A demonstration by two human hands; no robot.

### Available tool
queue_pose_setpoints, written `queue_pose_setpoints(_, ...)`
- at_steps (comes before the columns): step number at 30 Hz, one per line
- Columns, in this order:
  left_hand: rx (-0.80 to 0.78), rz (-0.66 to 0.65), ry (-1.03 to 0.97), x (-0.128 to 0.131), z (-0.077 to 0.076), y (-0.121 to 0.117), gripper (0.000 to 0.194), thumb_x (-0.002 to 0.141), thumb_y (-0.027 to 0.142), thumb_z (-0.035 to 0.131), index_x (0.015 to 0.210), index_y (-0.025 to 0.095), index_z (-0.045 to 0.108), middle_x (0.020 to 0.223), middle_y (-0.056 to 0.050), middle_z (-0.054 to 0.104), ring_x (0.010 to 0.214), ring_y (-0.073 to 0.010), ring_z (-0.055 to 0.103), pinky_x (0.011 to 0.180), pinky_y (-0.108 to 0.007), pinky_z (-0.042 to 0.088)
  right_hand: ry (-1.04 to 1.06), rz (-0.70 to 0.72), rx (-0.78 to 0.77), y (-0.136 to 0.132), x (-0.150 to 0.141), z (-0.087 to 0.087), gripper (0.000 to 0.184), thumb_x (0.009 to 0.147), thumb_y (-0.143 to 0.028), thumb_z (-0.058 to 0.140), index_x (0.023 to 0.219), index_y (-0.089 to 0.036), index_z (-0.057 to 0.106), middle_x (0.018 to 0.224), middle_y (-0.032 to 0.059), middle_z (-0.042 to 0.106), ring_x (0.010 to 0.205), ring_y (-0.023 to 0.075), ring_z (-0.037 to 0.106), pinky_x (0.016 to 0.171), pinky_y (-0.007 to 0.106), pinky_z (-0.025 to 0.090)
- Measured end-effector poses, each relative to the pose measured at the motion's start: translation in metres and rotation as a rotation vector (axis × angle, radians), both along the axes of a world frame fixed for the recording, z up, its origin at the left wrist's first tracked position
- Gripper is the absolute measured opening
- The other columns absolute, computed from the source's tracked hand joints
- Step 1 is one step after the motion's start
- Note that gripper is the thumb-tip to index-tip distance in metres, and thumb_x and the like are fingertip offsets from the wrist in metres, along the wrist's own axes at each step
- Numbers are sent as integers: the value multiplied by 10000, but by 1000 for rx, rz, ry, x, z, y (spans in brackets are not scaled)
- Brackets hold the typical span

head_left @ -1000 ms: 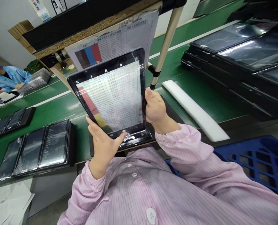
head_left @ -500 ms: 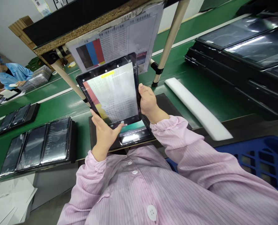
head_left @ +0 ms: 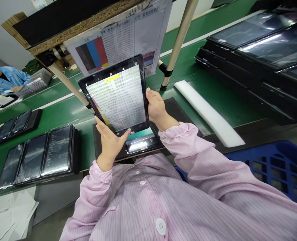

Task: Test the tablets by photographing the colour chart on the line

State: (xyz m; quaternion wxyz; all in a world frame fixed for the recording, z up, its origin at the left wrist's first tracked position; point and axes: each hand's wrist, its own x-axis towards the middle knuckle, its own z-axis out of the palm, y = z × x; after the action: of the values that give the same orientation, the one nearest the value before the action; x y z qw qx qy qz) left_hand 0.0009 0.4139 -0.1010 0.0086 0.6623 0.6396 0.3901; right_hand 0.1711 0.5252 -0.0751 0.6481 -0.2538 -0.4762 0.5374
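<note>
A black tablet (head_left: pixel 117 97) is held upright and tilted between both hands, its lit screen showing a camera picture of printed text. My left hand (head_left: pixel 110 142) grips its lower left corner, with the thumb on the lower edge of the screen. Around the right edge my right hand (head_left: pixel 158 108) is closed, thumb up. Behind the tablet hangs a printed chart (head_left: pixel 123 36) with colour bars and lines of text, partly covered by it. Below, a second tablet (head_left: pixel 142 144) with a lit screen lies on a dark mat (head_left: pixel 180 112).
A white foam strip (head_left: pixel 208 112) lies right of the mat. Stacked tablets in black trays (head_left: pixel 266 53) stand at the right; more trayed tablets (head_left: pixel 44 154) sit at the left. Beige posts (head_left: pixel 180 40) hold up the chart board. A blue basket (head_left: pixel 271 160) is at lower right. A co-worker (head_left: pixel 9 78) sits far left.
The tablet's screen picture has gone from blurred, pale text to larger, more readable lines, with less of the colour bars in it. Both hands keep their grip; the whole view has shifted slightly.
</note>
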Motion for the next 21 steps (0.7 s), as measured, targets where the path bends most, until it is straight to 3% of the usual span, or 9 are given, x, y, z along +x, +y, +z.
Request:
queue_pose_setpoints(7, 1, -23, -45, -1, 0, 0, 1337, 732, 537, 794, 1561, 72, -147, 1632, -319, -109, 1523, -455, -44, 1206, -637, 107, -64, -39, -63, 1, 1, -3, 607, 757, -836, 547, 685, -233, 536, 691, 18, 575, 857, 197, 653, 711, 334, 571)
queue_pose_setpoints(10, 44, -76, -180, -6, 2, -1, 1161, 796, 551, 732, 1589, 102, 11, 1657, -273, 21, 1539, -402, 36, 1226, -584, 110, -65, -45, -89, -1, 1, -1, 600, 766, -820, 557, 668, -229, 514, 703, 18, 590, 887, 202, 659, 727, 335, 574)
queue_pose_setpoints(12, 107, -136, -431, -11, 4, -1, 901, 880, 555, 630, 1578, 177, 202, 1643, -200, 226, 1519, -335, 223, 1234, -507, 182, -51, -27, -112, -8, 0, 1, 593, 757, -810, 581, 667, -227, 522, 721, 20, 614, 934, 214, 664, 758, 344, 580)
queue_pose_setpoints(15, 115, -184, -980, -21, 7, -5, 585, 934, 568, 539, 1446, 290, 482, 1478, -87, 537, 1358, -257, 507, 1154, -415, 380, -41, 59, -164, -25, -5, 6, 591, 746, -811, 598, 731, -220, 611, 828, 35, 688, 1041, 244, 662, 824, 365, 588)
queue_pose_setpoints(18, 18, -209, -1333, -31, 7, -15, 502, 906, 531, 613, 1366, 335, 576, 1359, -41, 643, 1235, -238, 610, 1049, -381, 490, -150, 159, -148, -44, -10, 12, 640, 815, -806, 522, 964, -212, 709, 1045, 53, 727, 1148, 262, 638, 941, 399, 562)
queue_pose_setpoints(21, -3, -203, -1480, -38, 4, -30, 472, 925, 480, 608, 1376, 344, 573, 1350, -39, 653, 1195, -226, 635, 1014, -379, 516, -348, 247, 22, -55, -12, 17, 685, 921, -745, 408, 1291, -220, 645, 1368, 63, 611, 1345, 247, 513, 1181, 425, 379)
